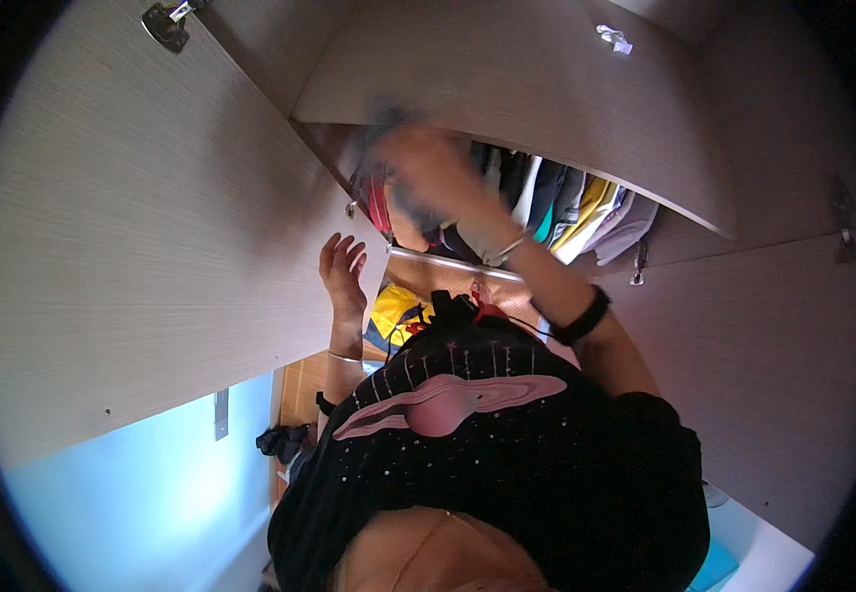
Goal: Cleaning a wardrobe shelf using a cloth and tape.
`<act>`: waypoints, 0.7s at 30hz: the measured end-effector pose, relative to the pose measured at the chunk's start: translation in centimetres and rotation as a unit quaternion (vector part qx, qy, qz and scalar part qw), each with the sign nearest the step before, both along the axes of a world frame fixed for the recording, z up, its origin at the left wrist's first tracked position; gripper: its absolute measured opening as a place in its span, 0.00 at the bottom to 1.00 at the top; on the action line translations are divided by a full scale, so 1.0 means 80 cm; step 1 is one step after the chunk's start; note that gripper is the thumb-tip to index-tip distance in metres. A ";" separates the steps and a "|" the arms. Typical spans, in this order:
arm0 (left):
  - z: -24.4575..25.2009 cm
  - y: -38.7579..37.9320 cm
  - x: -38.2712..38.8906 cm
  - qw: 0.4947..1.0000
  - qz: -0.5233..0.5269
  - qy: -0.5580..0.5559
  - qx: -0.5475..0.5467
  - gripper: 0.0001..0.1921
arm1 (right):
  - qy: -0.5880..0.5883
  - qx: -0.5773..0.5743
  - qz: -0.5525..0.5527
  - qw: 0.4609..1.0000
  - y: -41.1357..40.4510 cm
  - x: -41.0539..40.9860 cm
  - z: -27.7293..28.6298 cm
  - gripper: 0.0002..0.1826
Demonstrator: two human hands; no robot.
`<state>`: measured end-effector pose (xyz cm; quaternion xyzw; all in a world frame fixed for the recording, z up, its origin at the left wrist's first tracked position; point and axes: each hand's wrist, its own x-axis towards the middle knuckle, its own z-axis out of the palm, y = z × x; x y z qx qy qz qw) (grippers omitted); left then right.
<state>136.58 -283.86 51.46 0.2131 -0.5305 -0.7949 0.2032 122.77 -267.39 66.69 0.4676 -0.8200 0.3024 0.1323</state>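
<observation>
My right hand (pixel 424 159) reaches over the front of a wardrobe shelf (pixel 472 81) and is blurred by motion. It grips a dark cloth (pixel 395 122), whose outline is too smeared to make out. Below the shelf, several clothes (pixel 583 207) hang side by side in black, white, green, yellow and grey. My left hand (pixel 344 277) is raised beside the edge of the left wardrobe door (pixel 199 244), its fingers parted and nothing in them.
A crumpled white scrap (pixel 614 39) lies on the shelf. The right wardrobe door (pixel 739 355) stands swung out, with a metal hinge (pixel 638 265) near the clothes. On the floor below is a yellow and dark bag or cloth (pixel 397 314). A black item (pixel 282 442) lies at lower left.
</observation>
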 end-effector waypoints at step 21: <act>0.073 0.056 0.012 0.922 -0.327 0.129 0.163 0.47 | -0.335 0.159 0.162 0.914 0.028 0.066 0.109 0.26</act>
